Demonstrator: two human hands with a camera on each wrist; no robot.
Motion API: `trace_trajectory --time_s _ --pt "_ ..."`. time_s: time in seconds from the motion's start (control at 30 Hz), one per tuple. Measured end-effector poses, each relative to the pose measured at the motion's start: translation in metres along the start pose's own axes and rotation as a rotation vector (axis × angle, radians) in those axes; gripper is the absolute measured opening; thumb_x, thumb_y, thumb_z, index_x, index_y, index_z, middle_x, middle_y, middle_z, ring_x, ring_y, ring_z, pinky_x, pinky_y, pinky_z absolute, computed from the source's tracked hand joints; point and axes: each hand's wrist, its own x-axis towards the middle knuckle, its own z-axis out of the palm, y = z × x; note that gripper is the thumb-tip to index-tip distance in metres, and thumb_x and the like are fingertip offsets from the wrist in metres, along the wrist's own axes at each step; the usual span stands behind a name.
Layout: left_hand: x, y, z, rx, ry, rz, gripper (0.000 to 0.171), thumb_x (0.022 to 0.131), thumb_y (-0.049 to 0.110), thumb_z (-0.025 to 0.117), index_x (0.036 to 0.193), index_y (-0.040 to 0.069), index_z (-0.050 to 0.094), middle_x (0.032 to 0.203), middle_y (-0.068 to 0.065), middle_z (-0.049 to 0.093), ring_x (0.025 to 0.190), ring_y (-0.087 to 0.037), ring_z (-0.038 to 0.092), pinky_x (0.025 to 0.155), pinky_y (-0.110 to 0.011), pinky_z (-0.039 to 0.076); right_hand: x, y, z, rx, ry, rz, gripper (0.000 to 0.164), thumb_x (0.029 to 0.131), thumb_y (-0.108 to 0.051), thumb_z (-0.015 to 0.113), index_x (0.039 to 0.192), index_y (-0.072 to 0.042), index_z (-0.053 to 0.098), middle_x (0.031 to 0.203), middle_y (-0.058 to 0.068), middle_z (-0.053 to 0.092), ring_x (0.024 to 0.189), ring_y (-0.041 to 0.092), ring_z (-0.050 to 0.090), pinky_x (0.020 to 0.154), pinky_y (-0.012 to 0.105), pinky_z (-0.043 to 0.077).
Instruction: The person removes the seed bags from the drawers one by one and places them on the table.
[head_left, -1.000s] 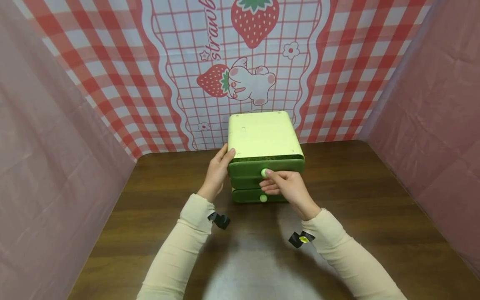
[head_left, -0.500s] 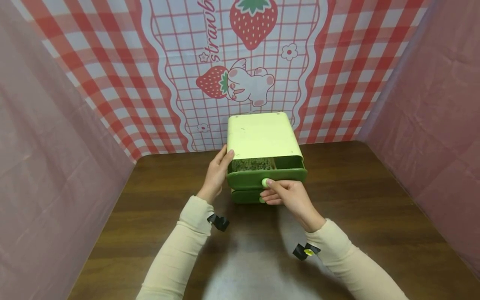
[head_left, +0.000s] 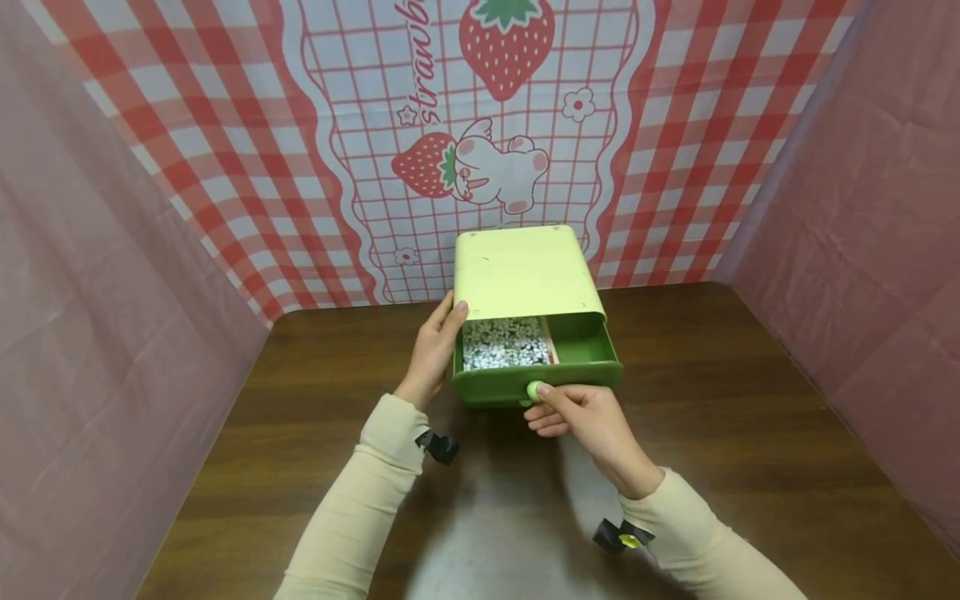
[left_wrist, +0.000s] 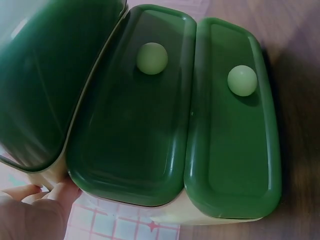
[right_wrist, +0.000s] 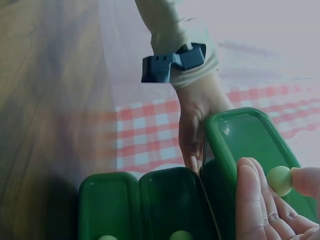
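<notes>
A small cabinet (head_left: 525, 271) with a pale yellow shell and green drawers stands near the back of the table. My right hand (head_left: 581, 412) pinches the light green round knob (right_wrist: 279, 181) of the top drawer (head_left: 491, 388) between thumb and fingers. That drawer is pulled well out. Inside it, on the left, lies a flat thing with a white, grey and green speckled pattern (head_left: 504, 343); the drawer's right part shows bare green. My left hand (head_left: 433, 346) rests along the cabinet's left side, its thumb at the front top corner. Beneath, a middle drawer (left_wrist: 130, 140) and bottom drawer (left_wrist: 230, 155) are closed.
The dark brown wooden table (head_left: 315, 400) lies around the cabinet. Behind it hangs a red-and-white checked cloth (head_left: 660, 208) with strawberry drawings. Pink curtains (head_left: 847, 250) close off both sides. Each wrist wears a small black camera (head_left: 438, 446).
My right hand has drawn the top drawer out toward me by its knob, from barely ajar to well open, baring the speckled thing inside. The left hand has stayed at the cabinet's side.
</notes>
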Motion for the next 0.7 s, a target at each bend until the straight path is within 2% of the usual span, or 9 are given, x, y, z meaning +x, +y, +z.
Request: trace_trajectory --time_s 0.3,0.7 --pt "0.001 0.0 0.001 0.03 0.039 -0.01 0.065 0.099 0.051 0.05 0.154 0.025 0.031 0.161 0.003 0.029 0.149 -0.021 0.026 0.122 -0.042 0.024 -0.019 0.003 0.002 0.001 0.003 -0.006 0.042 0.096 -0.029 0.063 0.105 0.011 0.07 0.084 0.016 0.075 0.075 0.02 0.074 0.07 0.036 0.063" --pt "0.001 -0.002 0.001 0.042 0.03 0.0 0.065 0.099 0.052 0.05 0.155 0.025 0.03 0.161 0.004 0.029 0.149 -0.021 0.026 0.122 -0.042 0.025 -0.027 0.013 0.002 0.024 0.003 -0.019 0.038 0.097 -0.023 0.062 0.105 0.014 0.068 0.083 0.015 0.075 0.072 0.019 0.074 0.069 0.036 0.062"
